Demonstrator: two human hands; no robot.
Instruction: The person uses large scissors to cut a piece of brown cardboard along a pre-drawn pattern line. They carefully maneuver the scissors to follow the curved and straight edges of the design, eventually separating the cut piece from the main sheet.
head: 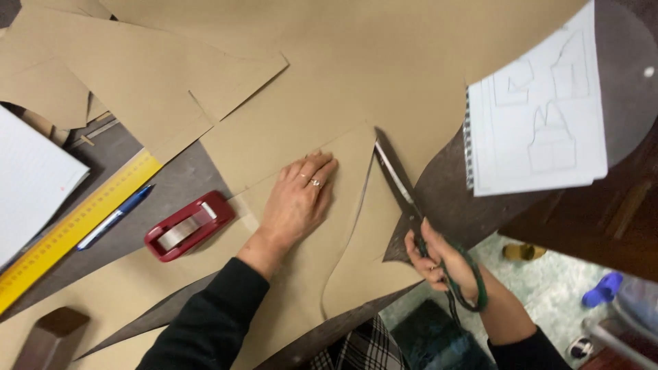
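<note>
My left hand lies flat, fingers together, on a large sheet of brown paper spread over the dark table. A ring shows on one finger. My right hand grips green-handled scissors whose long blades point away from me, partly open along a cut in the brown paper. A curved flap of the paper lies between my two hands, separated by the cut.
A red tape dispenser sits left of my left hand. A yellow ruler and a blue pen lie further left beside white paper. A spiral notebook with pencil sketches rests at the table's right edge. Floor clutter shows at lower right.
</note>
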